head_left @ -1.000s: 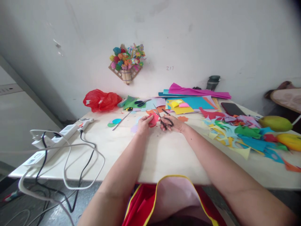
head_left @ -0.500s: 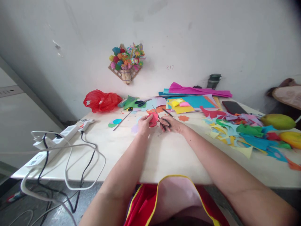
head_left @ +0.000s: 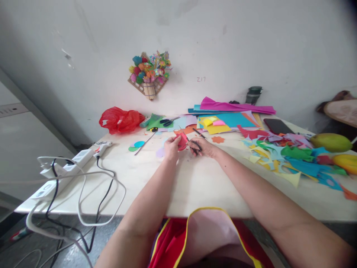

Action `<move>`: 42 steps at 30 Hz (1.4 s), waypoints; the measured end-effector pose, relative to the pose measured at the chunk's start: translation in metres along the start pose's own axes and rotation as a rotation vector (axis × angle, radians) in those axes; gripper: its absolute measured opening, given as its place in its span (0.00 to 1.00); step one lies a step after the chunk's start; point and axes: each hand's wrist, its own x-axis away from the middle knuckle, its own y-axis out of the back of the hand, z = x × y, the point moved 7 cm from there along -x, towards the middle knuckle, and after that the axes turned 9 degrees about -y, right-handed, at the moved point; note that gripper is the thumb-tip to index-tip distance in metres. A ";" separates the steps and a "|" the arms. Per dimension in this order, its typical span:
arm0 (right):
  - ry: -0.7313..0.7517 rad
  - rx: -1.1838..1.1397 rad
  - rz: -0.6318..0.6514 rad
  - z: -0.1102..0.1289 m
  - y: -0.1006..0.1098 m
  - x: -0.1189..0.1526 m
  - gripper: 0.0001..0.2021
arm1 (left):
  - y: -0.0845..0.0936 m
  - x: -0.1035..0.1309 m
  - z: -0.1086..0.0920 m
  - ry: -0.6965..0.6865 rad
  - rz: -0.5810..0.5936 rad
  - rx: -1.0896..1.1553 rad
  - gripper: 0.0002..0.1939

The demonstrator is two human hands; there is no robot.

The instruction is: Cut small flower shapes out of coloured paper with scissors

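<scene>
Between the left fingers point(head_left: 175, 140), red paper point(head_left: 182, 141) is pinched by its left edge.

Counted along the back edge of the counter point(head_left: 212, 186): one red bag point(head_left: 122, 120), one bottle point(head_left: 253, 95), one pair of scissors point(head_left: 166, 122); a second pair point(head_left: 199, 145) in the right hand point(head_left: 206, 148). By the right edge: one phone point(head_left: 278, 126), two fruits point(head_left: 331, 142). Nearer the left: two paper discs point(head_left: 139, 143).
</scene>
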 end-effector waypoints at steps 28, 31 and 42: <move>0.016 0.062 0.056 -0.003 0.009 -0.003 0.15 | -0.006 -0.001 0.001 -0.026 0.125 0.032 0.22; 0.017 0.056 0.054 -0.003 0.010 -0.003 0.15 | -0.006 -0.001 0.001 -0.031 0.118 0.025 0.22; -0.021 0.015 0.053 -0.001 0.008 0.000 0.11 | -0.005 -0.002 0.002 -0.056 0.096 0.010 0.21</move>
